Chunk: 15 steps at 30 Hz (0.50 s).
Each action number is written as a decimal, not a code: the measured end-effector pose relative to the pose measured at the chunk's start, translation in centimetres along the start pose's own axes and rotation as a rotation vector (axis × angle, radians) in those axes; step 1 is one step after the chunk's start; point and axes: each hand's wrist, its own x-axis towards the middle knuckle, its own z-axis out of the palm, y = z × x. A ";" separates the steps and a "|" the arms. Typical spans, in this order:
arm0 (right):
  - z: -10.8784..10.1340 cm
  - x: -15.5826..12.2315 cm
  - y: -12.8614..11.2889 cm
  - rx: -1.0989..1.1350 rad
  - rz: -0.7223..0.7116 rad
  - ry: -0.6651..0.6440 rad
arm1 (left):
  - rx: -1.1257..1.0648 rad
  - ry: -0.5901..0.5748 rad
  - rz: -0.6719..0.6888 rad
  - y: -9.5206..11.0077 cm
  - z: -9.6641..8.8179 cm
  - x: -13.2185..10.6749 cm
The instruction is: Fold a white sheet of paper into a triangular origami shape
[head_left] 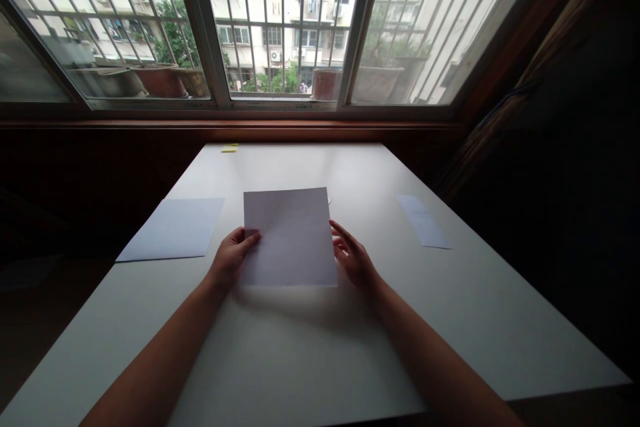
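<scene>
A pale, nearly square sheet of paper (289, 240) is held up over the middle of the white table, casting a soft shadow below. My left hand (233, 255) pinches its left edge, thumb on the front and fingers behind. At the right edge is my right hand (354, 255), its index finger stretched along the paper's side and the other fingers loosely curled and apart. Its fingertips are beside or lightly touching the edge; I cannot tell which. Behind the sheet's upper right corner a small round edge of something peeks out, mostly hidden.
More pale paper (173, 230) lies at the table's left edge. A narrow paper strip (424, 221) rests on the right. Yellow strips (231, 147) sit at the far left corner of the white table (300, 360). Beyond is a barred window (285, 33); a dark curtain hangs right.
</scene>
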 end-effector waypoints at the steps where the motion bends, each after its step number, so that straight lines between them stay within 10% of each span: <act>1: 0.0 0.0 0.0 -0.035 -0.034 -0.016 | 0.001 -0.010 -0.011 0.0 0.0 0.0; 15: 0.0 0.0 -1.6 0.230 0.207 -0.099 | -0.005 -0.140 -0.035 0.7 0.6 -1.0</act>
